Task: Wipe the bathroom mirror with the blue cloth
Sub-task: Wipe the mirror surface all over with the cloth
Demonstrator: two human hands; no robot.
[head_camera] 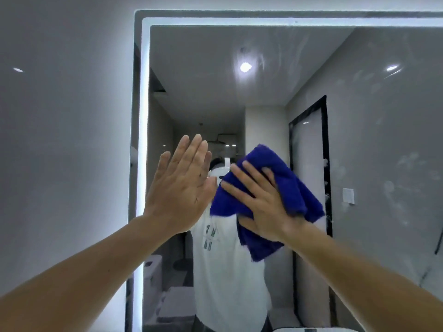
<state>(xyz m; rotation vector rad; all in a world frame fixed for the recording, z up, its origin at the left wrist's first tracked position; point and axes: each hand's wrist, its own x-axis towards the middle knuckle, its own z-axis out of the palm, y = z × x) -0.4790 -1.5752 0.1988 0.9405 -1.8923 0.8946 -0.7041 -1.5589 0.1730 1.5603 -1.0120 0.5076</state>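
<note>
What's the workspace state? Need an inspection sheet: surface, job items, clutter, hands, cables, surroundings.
Surface: mirror, smears and streaks on its right part.
Job's things: blue cloth, bunched, pressed against the mirror.
Clutter: nothing seen.
Hands: left hand flat, fingers straight, holds nothing; right hand presses the cloth with spread fingers.
Cables: nothing seen.
Surroundings: lit strip along the mirror's edge; grey wall to its left.

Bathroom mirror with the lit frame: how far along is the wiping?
Midway at best. No patch looks plainly finished. The right hand presses the blue terry cloth on the mirror; the left hand is raised flat beside it. Smudges on the right side are left.
</note>
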